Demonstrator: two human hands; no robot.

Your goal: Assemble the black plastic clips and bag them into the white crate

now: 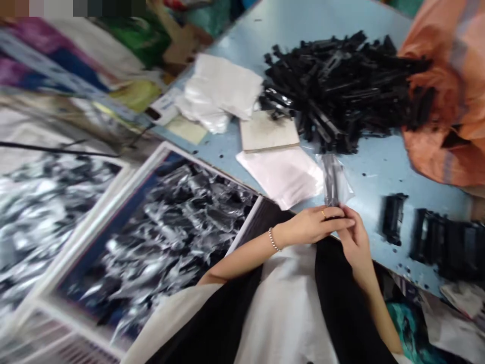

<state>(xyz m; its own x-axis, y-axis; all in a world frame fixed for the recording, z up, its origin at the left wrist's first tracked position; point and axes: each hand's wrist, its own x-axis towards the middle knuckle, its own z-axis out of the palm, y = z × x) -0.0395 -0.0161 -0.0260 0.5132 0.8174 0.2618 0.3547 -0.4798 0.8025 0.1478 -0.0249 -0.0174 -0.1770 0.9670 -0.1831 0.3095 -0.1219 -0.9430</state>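
A clear plastic bag (331,179) with dark strip-like plastic parts inside is held at the table's near edge. My left hand (316,225), wearing a ring and a beaded bracelet, closes round the bag's lower end. Beside it, my right hand (353,235) pinches the same end, its fingertips close to the left fingers. Just left of the bag lies a stack of flat clear bags (282,174), partly under a pale block (270,132). Beyond, a large pile of black plastic parts (341,91) covers the table. Some parts in the hands are hidden by fingers.
Several black parts (449,242) lie in a row at right, with a separate black group (394,217) beside them. An orange sack (450,101) borders the pile. White plastic bags (223,88) lie at back left. Bins of bagged parts (182,222) stand left, below table level.
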